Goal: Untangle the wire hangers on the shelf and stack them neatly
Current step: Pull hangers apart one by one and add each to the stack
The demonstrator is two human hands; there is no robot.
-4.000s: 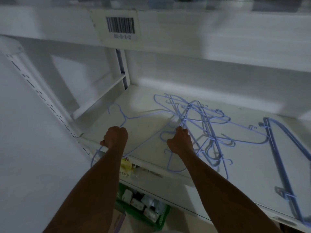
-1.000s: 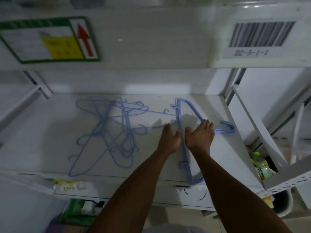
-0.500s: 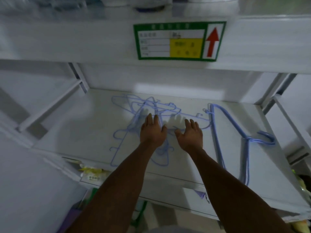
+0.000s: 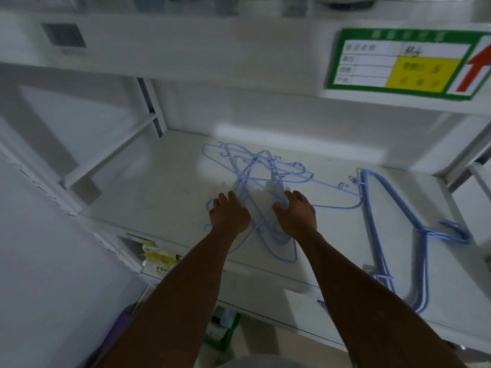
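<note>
A tangle of light-blue wire hangers [image 4: 261, 168] lies in the middle of the white shelf [image 4: 159, 197]. My left hand [image 4: 229, 212] rests on the tangle's left side, fingers curled over wires. My right hand [image 4: 296, 212] sits on its right side, fingers closed around a bundle of wires. To the right, a neat stack of blue hangers [image 4: 382, 208] lies flat, its hooks [image 4: 457, 231] pointing right.
The upper shelf edge carries a green-framed label with a red arrow [image 4: 409, 62] and a barcode tag [image 4: 65, 38]. A shelf upright [image 4: 151, 107] stands at the back left. Below the shelf sit a green bin [image 4: 220, 330] and yellow-labelled items [image 4: 159, 257].
Both hands have moved from the stack on the right to the tangle. The fingers, flat half a second ago, now curl into the wires. The view has swung left.
</note>
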